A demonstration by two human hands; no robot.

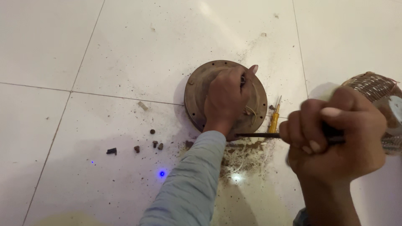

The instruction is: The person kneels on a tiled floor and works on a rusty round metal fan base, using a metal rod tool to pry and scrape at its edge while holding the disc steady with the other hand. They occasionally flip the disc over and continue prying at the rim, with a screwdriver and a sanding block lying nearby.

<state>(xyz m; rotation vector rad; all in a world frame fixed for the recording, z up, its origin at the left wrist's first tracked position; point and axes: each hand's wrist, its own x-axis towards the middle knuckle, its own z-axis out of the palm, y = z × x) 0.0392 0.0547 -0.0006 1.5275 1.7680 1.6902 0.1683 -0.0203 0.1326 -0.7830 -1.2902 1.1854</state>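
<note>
A round, rusty brown metal cover plate (pixel 197 90) with small holes around its rim lies on the white tiled floor. My left hand (pixel 226 98) presses down on top of it, fingers curled over its middle. My right hand (pixel 335 134) is closed around the handle of a dark tool whose thin metal shaft (pixel 256 135) points left toward the plate's lower edge. A yellow-handled screwdriver (pixel 274 119) lies on the floor just right of the plate.
A copper wire winding (pixel 372 86) sits at the right edge behind my right hand. Small dark bits (pixel 155 143) and brown dirt (pixel 247 152) are scattered on the tiles below the plate. A blue light spot (pixel 161 173) glows on the floor.
</note>
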